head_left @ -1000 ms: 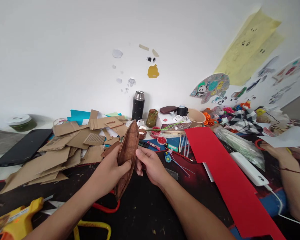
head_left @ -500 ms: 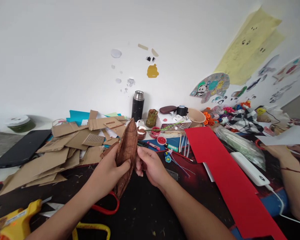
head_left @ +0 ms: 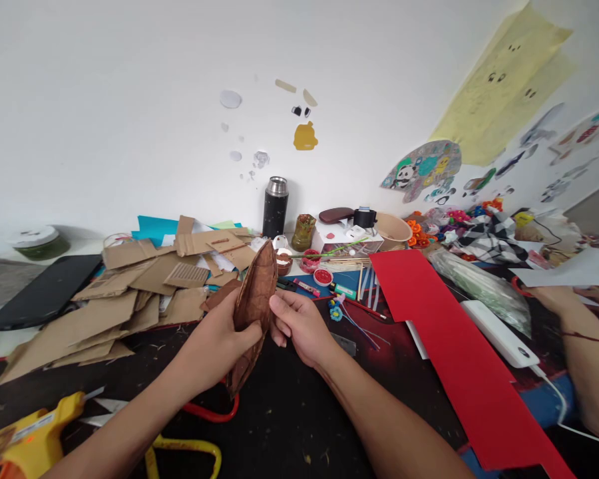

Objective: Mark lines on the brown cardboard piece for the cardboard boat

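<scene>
My left hand [head_left: 219, 342] is wrapped round a brown boat-shaped piece [head_left: 257, 283], which looks like painted cardboard and is held tilted above the dark table. Its hollow side, with the left thumb inside, faces me. At the right rim, my right hand [head_left: 299, 326] is closed, thumb and fingers pinched at the edge; the fingertips are partly hidden. Below the piece lie the red handle [head_left: 214, 414] of a pair of scissors and a yellow handle loop [head_left: 190, 447]. A yellow glue gun [head_left: 42, 432] rests at the lower left, partly behind my left forearm.
Cardboard scraps [head_left: 104, 319] are heaped at the left beside a black tablet-like slab [head_left: 44, 293]. A black flask [head_left: 275, 209] stands by the wall, near paint pots [head_left: 323, 277]. Red card [head_left: 444, 339] and a white power strip [head_left: 499, 332] lie right. Another person's arm [head_left: 582, 346] holds paper there.
My right thumb has come slightly left, onto the rim of the brown piece. The left hand keeps its hold, and the view has shifted a little.
</scene>
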Action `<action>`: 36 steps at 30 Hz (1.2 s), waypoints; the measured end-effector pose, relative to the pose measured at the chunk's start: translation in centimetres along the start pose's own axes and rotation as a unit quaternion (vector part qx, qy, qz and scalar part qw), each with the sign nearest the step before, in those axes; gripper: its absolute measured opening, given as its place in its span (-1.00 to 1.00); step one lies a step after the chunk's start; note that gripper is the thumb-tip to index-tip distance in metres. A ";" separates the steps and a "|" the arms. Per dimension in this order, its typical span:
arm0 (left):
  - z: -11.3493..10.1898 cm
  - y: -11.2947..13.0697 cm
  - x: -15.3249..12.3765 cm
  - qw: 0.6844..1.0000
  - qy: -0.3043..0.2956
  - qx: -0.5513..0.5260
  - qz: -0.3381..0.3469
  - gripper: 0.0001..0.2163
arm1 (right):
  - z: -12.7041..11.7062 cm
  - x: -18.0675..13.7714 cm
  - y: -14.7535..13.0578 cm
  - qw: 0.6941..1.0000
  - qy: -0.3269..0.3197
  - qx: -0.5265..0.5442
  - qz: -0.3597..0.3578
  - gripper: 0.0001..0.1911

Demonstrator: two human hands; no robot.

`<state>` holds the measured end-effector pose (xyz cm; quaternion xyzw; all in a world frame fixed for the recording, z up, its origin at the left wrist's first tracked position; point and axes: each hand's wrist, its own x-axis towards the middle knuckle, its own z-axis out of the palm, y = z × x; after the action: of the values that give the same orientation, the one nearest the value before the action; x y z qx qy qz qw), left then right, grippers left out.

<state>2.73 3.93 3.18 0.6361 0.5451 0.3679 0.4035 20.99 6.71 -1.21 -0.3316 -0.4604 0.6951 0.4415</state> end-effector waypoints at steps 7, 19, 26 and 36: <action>-0.5 -0.8 0.4 0.999 -0.010 0.022 -0.024 -0.53 | -0.1 0.3 0.6 1.000 0.003 -0.024 0.000 -0.33; 0.5 -0.9 0.0 1.000 0.018 -0.007 -0.009 -0.46 | 0.3 0.0 -0.1 1.000 0.005 0.006 0.010 -0.32; 0.2 -0.3 -0.1 0.999 0.007 -0.045 -0.011 -0.51 | 0.2 -0.1 -0.1 1.000 0.007 0.012 0.015 -0.31; -0.3 0.3 0.2 0.999 0.033 -0.016 -0.026 -0.58 | 0.3 -0.1 0.3 1.000 -0.021 -0.004 0.007 -0.32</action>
<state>2.65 4.16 3.60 0.6025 0.5686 0.3866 0.4053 20.71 6.43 -1.39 -0.3222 -0.4697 0.7033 0.4254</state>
